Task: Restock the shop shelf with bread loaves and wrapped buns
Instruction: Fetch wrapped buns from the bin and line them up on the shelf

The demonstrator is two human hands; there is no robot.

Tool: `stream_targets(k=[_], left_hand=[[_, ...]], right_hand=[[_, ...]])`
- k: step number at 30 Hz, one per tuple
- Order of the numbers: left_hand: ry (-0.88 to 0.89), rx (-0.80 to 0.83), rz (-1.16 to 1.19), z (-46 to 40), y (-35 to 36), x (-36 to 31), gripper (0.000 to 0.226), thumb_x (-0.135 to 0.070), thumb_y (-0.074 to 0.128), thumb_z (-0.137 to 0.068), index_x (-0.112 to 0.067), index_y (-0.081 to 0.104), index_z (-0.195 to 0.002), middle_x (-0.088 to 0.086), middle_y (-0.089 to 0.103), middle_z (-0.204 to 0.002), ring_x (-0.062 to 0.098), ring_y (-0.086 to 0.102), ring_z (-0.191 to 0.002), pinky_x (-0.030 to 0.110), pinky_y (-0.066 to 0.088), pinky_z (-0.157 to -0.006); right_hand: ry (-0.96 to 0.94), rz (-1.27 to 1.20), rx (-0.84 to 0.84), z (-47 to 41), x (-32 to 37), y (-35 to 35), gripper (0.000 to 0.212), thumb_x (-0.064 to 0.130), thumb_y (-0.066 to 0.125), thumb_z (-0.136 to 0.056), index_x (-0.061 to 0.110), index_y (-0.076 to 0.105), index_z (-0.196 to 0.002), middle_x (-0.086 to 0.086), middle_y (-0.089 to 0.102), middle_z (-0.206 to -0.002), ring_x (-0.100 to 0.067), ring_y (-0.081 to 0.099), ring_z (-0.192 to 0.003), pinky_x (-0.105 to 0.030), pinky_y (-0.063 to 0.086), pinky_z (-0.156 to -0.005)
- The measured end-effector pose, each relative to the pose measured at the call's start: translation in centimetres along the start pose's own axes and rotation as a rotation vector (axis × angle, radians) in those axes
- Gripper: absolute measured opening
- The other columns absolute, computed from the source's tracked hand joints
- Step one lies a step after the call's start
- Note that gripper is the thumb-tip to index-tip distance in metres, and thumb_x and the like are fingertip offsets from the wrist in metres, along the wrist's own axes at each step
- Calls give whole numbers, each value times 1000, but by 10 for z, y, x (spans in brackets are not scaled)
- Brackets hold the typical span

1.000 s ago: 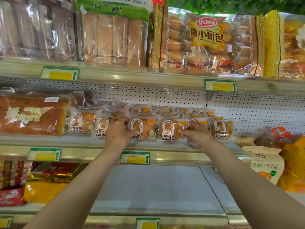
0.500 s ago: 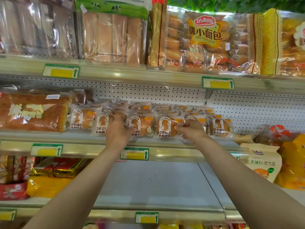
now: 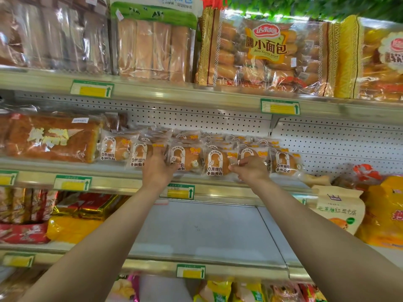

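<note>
Beside the big loaf, left hand and right hand still pinch wrapped buns; nothing has shifted, so the row is nearly straightened.

Bright even overhead light, glare on top-shelf bags, motion blur at left, wide-angle bending at edges

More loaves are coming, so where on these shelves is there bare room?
The third shelf is bare between the yellow packets and the paper pouch. The middle shelf also has room right of the last wrapped bun. The bun row under the left hand and right hand is crowded, as is the top shelf.
</note>
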State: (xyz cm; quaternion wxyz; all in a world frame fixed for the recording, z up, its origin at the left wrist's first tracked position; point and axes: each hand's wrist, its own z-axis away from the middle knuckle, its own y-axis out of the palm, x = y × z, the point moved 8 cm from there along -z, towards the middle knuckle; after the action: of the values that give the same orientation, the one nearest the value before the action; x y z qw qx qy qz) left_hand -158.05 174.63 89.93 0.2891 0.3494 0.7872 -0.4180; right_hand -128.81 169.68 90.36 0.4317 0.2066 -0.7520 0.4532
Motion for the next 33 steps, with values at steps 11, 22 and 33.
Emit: stream_targets(k=[11, 22, 33], left_hand=[[-60, 31, 210, 42, 3, -25, 66, -34, 85, -78, -14, 54, -133, 9, 54, -135, 26, 53, -124, 43, 46, -105], [-363, 147, 645, 138, 53, -21, 43, -22, 83, -82, -12, 60, -117, 2, 63, -102, 18, 61, -94, 35, 51, -95], [-675, 326, 647, 278, 110, 48, 51, -29, 81, -84, -4, 60, -123, 6, 63, -96, 18, 63, -84, 29, 56, -77]], right_hand=[[-64, -16, -2, 32, -3, -20, 58, 38, 74, -89, 10, 56, -136, -7, 58, -140, -27, 54, -129, -36, 42, -107], [-58, -147, 46, 93, -53, -40, 41, 29, 75, -90, 13, 63, -126, -2, 63, -126, -20, 58, -120, -28, 44, -97], [152, -64, 235, 165, -169, -7, 45, 37, 75, -88, 13, 68, -125, -1, 67, -124, -22, 63, -114, -29, 47, -94]])
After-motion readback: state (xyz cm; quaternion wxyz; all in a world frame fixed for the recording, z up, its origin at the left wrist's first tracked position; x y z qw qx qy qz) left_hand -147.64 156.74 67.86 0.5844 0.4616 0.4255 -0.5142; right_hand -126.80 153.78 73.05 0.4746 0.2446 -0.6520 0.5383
